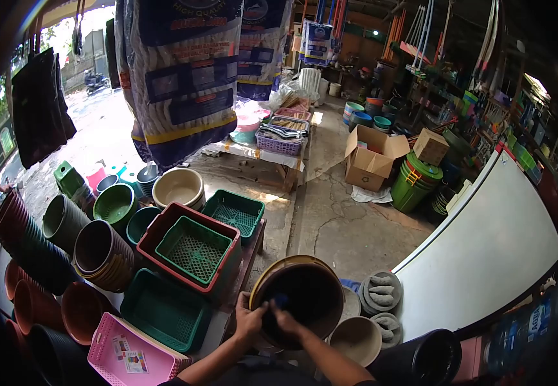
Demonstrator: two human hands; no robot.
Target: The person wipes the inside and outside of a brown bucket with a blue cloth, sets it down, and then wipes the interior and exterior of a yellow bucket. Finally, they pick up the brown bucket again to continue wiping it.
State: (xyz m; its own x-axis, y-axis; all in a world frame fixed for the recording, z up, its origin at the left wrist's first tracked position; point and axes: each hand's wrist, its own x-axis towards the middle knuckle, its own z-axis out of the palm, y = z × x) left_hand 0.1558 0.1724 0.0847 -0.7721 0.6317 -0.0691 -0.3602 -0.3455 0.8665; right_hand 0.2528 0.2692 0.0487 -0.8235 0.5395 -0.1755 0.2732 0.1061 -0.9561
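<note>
A large round bucket [323, 267] with a yellowish-tan rim and a dark inside stands in front of me, its mouth facing up. My left hand [248, 320] is closed over its left rim, fingers outside and thumb near the edge. Reaching over the mouth, my right hand [287, 323] is closed around a small dark blue piece [281, 300], too blurred to name. That hand is at the left inner side of the bucket. Beside the bucket on the right sits a beige tub [356, 341].
Green baskets [234, 209], a red crate [163, 219], a pink basket [99, 350] and stacked pots [96, 248] crowd the left. Grey stone-like pieces [382, 293] and a white panel [485, 241] stand right. Packaged mops [182, 83] hang ahead; a cardboard box [366, 168] lies beyond.
</note>
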